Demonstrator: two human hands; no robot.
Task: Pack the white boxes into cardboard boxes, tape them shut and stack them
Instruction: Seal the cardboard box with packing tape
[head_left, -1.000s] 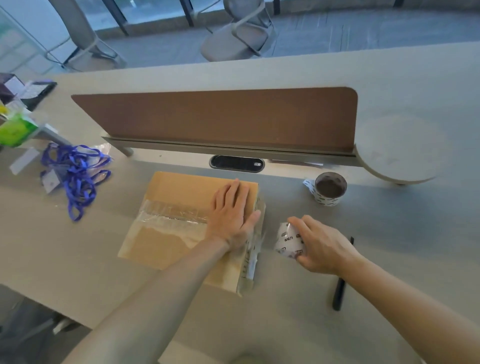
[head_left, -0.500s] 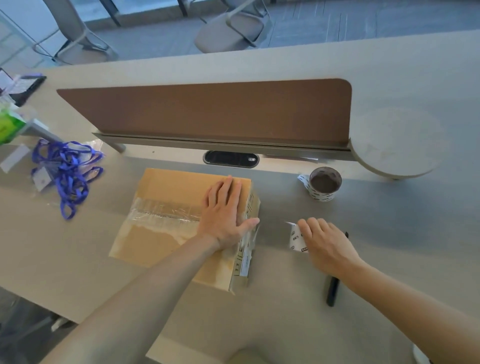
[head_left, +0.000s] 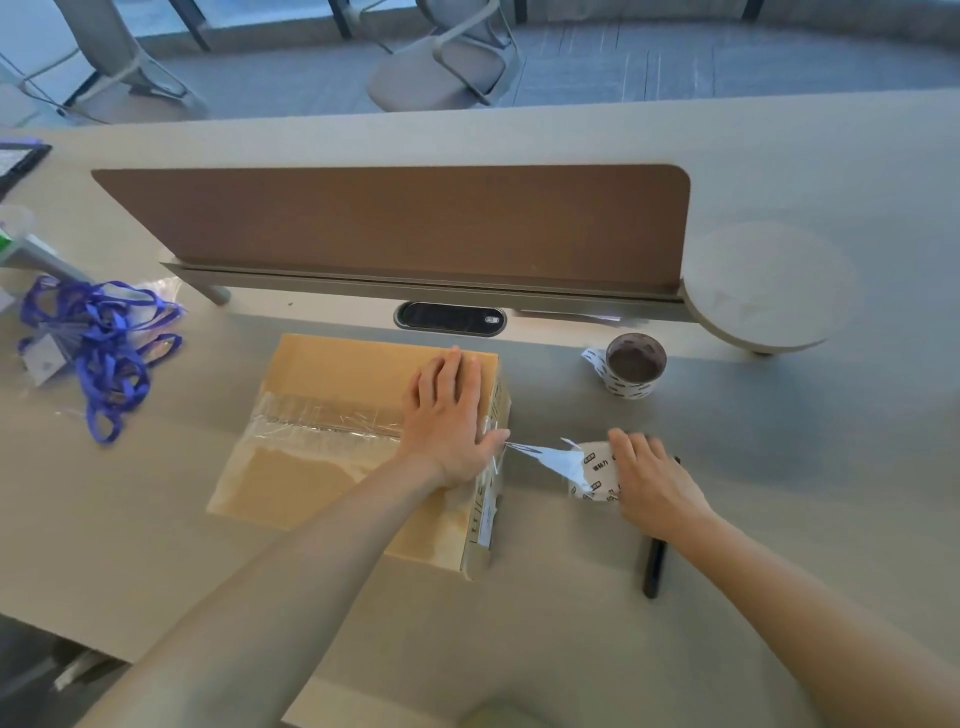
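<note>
— So, how does your left hand lie?
— My left hand (head_left: 447, 415) lies flat on top of the cardboard box (head_left: 337, 374), near its right edge. The fingers are straight, close together, and point away from me. The thumb reaches out to the right edge of the lid. This hand grips nothing; it only presses down.

— And the right one?
— My right hand (head_left: 654, 483) is low over the table (head_left: 805, 493), to the right of the box and apart from it. Its fingers are curled over a tape roll (head_left: 589, 473), white with dark print, and they hold it. A strip of tape (head_left: 535, 452) runs from the roll to the right edge of the box, just beside my left thumb. Near the roll the strip looks twisted and crumpled.

— Where is the box itself?
— It is on the table in front of me, closed, and turned a little. A band of clear tape (head_left: 322, 421) crosses the lid from left to right, and it is wrinkled. My left forearm covers part of the near side of the lid.

— What is around?
— A black pen (head_left: 653, 566) lies under my right wrist, partly hidden by it. A second tape roll (head_left: 631, 366) sits behind my right hand, with its hole facing up. Blue lanyards (head_left: 98, 348) lie in a heap well to the left. Behind the box a brown divider panel (head_left: 395, 218) stands across the table.
</note>
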